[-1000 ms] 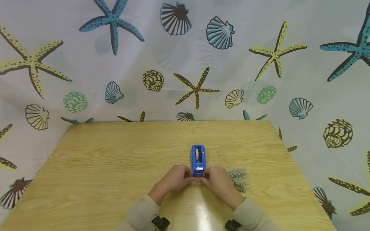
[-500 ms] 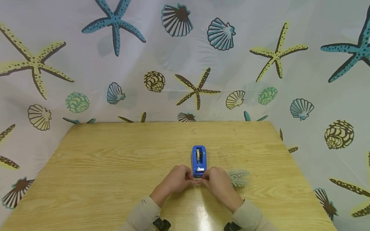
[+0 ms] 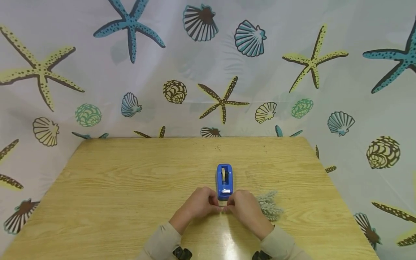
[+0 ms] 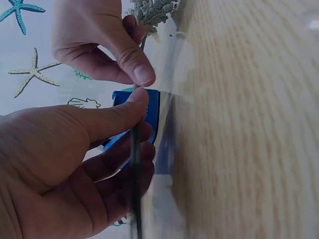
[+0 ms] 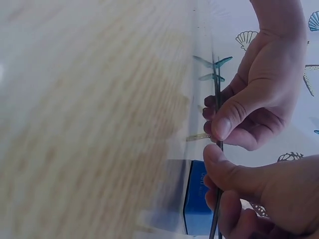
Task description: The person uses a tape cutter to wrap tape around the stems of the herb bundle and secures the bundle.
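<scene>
Both hands meet just in front of a blue tape dispenser [image 3: 225, 182] and pinch thin dark stems [image 5: 218, 89] between thumb and fingers. My left hand [image 3: 199, 203] grips one stretch of them; the free ends run down past its fingers in the left wrist view. Right beside it, thumb tips nearly together, my right hand [image 3: 245, 209] pinches the stems closer to the flower heads. Pale grey-green flower sprigs [image 3: 269, 206] stick out to the right behind that hand. The dispenser carries a roll of tape [image 3: 223, 174], and its cutter end faces the hands.
The wooden table [image 3: 130, 180] extends to both sides and behind the dispenser. A white curtain [image 3: 149, 65] printed with shells and starfish hangs along the back and sides.
Both hands have come slightly back from the dispenser, so a gap shows between it and the fingertips. The flower sprigs have swung a little and were blurred half a second ago.
</scene>
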The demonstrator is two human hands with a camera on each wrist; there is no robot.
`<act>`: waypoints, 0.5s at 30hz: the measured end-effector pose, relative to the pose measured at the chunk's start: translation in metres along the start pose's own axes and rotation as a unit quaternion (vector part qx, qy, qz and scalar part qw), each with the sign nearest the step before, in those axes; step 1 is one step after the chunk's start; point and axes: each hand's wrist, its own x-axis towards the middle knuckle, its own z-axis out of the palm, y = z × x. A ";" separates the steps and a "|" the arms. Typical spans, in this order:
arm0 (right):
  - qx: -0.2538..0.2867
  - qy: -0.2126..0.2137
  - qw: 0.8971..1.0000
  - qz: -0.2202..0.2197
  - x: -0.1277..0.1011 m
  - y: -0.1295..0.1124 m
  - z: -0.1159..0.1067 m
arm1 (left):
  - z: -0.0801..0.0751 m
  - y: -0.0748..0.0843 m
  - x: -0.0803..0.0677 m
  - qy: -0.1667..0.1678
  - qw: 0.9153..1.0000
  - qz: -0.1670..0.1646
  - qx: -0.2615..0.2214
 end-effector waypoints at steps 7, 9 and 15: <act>-0.002 -0.013 1.000 0.004 0.000 0.002 0.001 | -0.001 -0.005 0.001 -0.022 0.999 0.028 0.012; -0.009 -0.013 1.000 0.002 0.000 0.003 0.001 | -0.001 -0.005 0.002 -0.025 0.999 0.031 0.018; -0.023 -0.029 0.999 0.012 -0.001 0.002 0.002 | 0.000 -0.003 0.001 -0.033 0.998 0.037 0.036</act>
